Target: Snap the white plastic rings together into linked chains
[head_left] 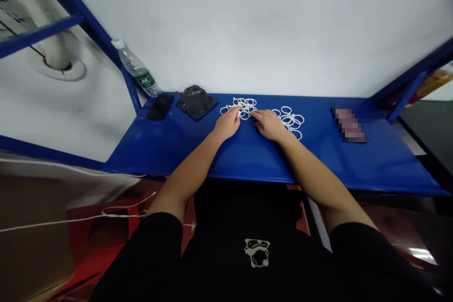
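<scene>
Two loose groups of thin white rings lie on a blue shelf [255,160]. My left hand [227,124] rests at the left group of white rings [244,114], its fingers stretched over them and its thumb apart. From the right, my right hand [269,124] reaches to the edge of the same group, index finger extended and touching or nearly touching a ring. Its other fingers are bent beneath the palm. Neither hand visibly lifts a ring, though the fingertips cover some of them. The second group of white rings [295,121] lies just right of my right hand, partly behind it.
Toward the left stand a clear plastic bottle [136,68], a black phone [160,106] and a crumpled black bag [197,102]. A blurred-out flat object [349,124] lies at right. Blue frame bars flank the shelf; a white wall [247,28] rises behind.
</scene>
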The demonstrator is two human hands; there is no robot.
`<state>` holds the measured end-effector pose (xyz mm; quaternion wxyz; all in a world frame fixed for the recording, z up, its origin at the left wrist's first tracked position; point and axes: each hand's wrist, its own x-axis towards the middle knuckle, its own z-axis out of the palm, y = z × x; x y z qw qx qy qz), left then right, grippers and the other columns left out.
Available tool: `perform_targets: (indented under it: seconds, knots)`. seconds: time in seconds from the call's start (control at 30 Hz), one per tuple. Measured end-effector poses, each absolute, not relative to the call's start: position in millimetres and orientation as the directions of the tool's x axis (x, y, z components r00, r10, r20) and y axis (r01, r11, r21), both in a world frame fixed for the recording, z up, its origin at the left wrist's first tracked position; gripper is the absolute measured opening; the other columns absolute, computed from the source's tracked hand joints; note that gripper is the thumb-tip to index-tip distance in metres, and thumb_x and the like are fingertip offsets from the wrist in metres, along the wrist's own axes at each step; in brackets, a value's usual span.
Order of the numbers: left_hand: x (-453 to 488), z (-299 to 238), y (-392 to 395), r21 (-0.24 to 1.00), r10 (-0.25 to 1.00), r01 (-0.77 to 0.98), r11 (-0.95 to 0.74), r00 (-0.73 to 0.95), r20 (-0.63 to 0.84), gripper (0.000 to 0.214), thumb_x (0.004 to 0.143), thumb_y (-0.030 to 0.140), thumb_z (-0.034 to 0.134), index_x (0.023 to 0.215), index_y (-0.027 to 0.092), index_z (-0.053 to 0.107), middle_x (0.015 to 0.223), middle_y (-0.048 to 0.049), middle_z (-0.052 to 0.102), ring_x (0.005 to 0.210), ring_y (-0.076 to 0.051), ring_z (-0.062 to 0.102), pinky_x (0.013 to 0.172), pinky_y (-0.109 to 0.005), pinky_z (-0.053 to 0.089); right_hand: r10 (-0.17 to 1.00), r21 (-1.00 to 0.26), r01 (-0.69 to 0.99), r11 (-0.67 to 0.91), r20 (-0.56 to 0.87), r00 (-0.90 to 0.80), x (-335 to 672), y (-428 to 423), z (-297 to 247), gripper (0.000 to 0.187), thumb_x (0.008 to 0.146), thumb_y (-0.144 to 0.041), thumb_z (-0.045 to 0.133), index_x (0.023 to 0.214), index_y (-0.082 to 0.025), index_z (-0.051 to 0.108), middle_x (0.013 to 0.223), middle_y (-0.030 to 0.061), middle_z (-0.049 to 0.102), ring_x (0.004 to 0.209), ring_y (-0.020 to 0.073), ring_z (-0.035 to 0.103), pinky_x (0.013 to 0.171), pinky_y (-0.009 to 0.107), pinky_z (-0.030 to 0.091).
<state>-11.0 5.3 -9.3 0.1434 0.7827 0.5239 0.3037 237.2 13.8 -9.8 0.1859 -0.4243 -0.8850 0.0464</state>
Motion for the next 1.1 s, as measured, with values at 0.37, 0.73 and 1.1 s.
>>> perform_targets:
  seconds: [0.37,0.73,1.1]
  knots:
    - [-10.6,-3.3,0.8,0.548,0.821,0.624,-0.557,0.314,0.477,0.029,0.116,0.015,0.055,0.128,0.021,0.08,0.126,-0.0096,0.081,0.116,-0.022,0.076,0.11,-0.038,0.061,0.807,-0.214,0.779,0.589,0.198,-0.556,239.9,15.5,-3.2,0.04,0.111,-0.028,0.049,0.132,-0.02,0.081,0.118,0.0178,0.082,0.102,0.0329,0.071,0.097,0.045,0.05]
    - [-11.8,-15.7,9.6,0.553,0.758,0.565,-0.613,0.222,0.613,0.03,0.113,0.017,0.069,0.14,0.023,0.08,0.122,-0.0085,0.086,0.093,-0.017,0.083,0.097,-0.033,0.068,0.903,-0.527,0.734,0.429,0.272,-0.332,237.8,7.4,4.8,0.033,0.103,-0.027,0.05,0.118,-0.021,0.079,0.106,0.0112,0.086,0.092,0.0305,0.077,0.09,0.042,0.057]
    - [-13.6,-27.9,21.4,0.667,0.783,0.44,-0.601,0.156,0.602,0.061,0.111,0.007,0.064,0.167,0.029,0.057,0.143,-0.011,0.081,0.116,-0.024,0.085,0.1,-0.039,0.074,0.849,-0.521,0.672,0.527,0.348,-0.397,241.3,15.3,-1.5,0.045,0.099,-0.026,0.047,0.122,-0.018,0.085,0.115,0.0149,0.085,0.106,0.0334,0.077,0.103,0.051,0.06]
